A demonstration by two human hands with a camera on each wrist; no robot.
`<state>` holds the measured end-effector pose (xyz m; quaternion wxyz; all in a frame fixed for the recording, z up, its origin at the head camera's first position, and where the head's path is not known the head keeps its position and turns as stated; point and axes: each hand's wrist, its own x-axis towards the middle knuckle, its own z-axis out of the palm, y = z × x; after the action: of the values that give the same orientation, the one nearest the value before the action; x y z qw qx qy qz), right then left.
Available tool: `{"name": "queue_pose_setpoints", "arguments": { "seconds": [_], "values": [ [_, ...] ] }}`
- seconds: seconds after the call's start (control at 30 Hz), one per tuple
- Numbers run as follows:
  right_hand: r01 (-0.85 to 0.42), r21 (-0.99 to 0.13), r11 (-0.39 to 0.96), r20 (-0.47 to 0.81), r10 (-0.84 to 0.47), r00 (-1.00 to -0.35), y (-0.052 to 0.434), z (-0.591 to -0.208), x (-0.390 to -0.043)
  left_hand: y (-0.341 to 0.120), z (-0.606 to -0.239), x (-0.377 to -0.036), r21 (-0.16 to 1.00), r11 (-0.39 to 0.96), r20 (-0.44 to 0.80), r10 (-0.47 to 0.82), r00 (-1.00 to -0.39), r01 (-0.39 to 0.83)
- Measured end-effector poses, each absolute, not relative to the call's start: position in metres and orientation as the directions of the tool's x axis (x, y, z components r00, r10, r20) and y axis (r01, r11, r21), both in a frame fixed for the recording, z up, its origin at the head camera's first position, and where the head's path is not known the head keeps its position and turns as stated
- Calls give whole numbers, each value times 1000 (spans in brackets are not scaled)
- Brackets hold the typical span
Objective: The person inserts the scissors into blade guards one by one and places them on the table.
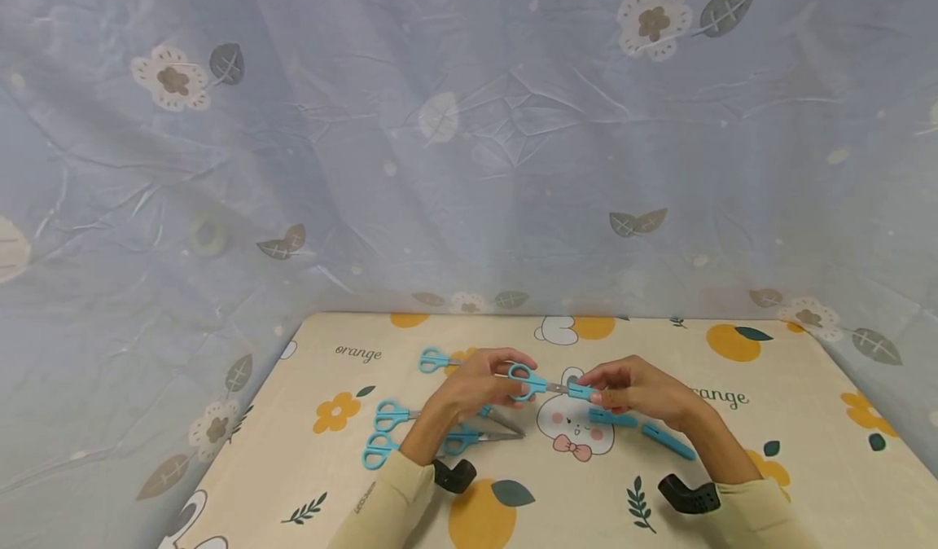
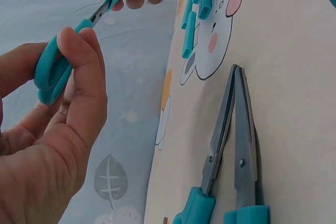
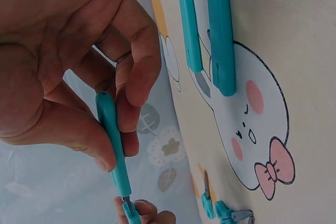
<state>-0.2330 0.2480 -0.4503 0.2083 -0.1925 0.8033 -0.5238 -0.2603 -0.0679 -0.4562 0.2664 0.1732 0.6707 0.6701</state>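
Above the middle of the table both hands hold one small blue pair of scissors (image 1: 538, 385). My left hand (image 1: 506, 376) grips its looped handle (image 2: 51, 73). My right hand (image 1: 602, 394) pinches the blue blade cap (image 3: 113, 145) on the other end. A short stretch of bare blade (image 2: 100, 16) shows between handle and cap. Two loose blue caps (image 1: 612, 419) (image 1: 668, 441) lie on the cloth below my right hand, also seen as caps (image 3: 190, 30) (image 3: 220, 38) over the rabbit print.
Several more blue scissors (image 1: 392, 415) lie on the left of the table; two of them (image 2: 227, 129) have bare blades. A cream cloth with orange prints (image 1: 733, 344) covers the table. A blue flowered sheet (image 1: 469, 142) hangs behind and at both sides.
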Motion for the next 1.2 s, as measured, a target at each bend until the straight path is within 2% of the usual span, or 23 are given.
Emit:
{"name": "queue_pose_setpoints", "arguments": {
  "seconds": [0.7, 0.97, 1.2],
  "values": [
    [-114, -917, 383, -91, -478, -874, 235, -449, -231, -61, -455, -257, 993, 47, -113, 580, -807, -105],
    [-120, -916, 382, -88, -483, -871, 232, -452, -232, -60, -458, -255, 993, 107, -99, 550, -829, -48],
    [-118, -920, 374, -89, -492, -866, 231, -455, -233, -62, -459, -254, 992, 123, -76, 559, -826, -8]
  ]
}}
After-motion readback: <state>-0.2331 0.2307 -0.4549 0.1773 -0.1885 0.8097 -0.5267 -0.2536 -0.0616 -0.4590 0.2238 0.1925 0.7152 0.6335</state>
